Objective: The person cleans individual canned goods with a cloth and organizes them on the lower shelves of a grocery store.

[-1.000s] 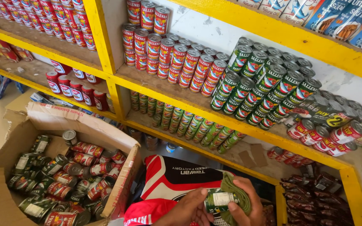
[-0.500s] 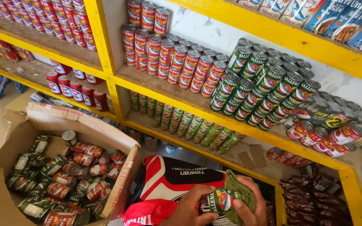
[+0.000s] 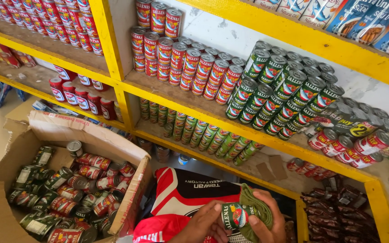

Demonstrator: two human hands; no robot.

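Head view: can point(image 3: 234, 215) turned since earlier, red-green label up, both hands.

Green-labelled can point(image 3: 235, 215) (lying sideways) wrapped in green cloth point(image 3: 254, 211).

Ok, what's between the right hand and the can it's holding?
In the head view, a green cloth lies between the right hand and the green-labelled can; the left hand touches the can bare.

Red/green-label tins point(image 3: 190, 67) on shelves, brown carton point(image 3: 91, 135) btm left
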